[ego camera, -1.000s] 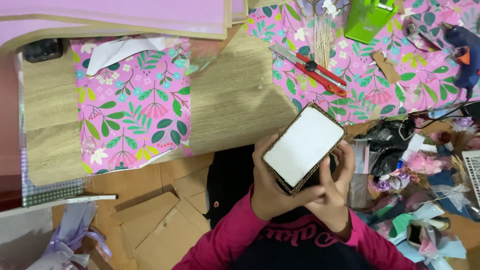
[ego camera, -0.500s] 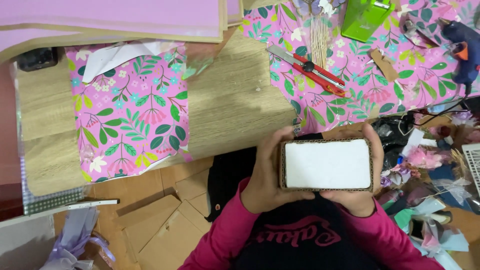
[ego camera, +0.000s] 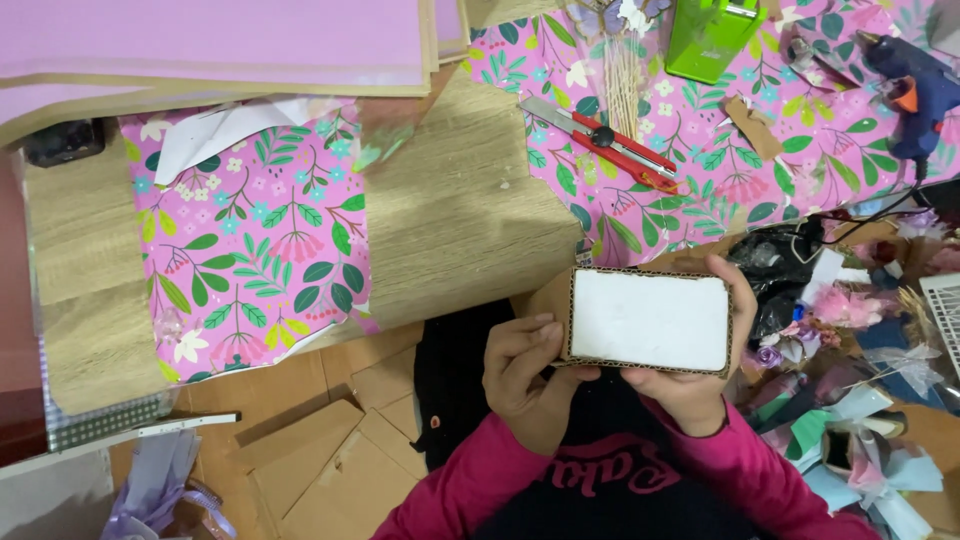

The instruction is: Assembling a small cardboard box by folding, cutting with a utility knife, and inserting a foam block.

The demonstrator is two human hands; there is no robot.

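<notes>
You have turned the white-faced cardboard box [ego camera: 650,320] level between your left hand [ego camera: 520,375] and right hand [ego camera: 700,385]; both grasp its edges, white face upward.

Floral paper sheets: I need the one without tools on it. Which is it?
The left floral sheet, bearing only a white paper scrap. The right floral sheet carries the red utility knife, green device and glue gun.

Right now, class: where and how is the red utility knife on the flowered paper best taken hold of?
Take the red utility knife by its red handle, the lower-right end, with the grip across its narrow width from above. It lies flat and slanted on the pink floral paper; the metal blade end points up-left, so keep fingers off that. Both hands are busy holding the cardboard box.
</notes>
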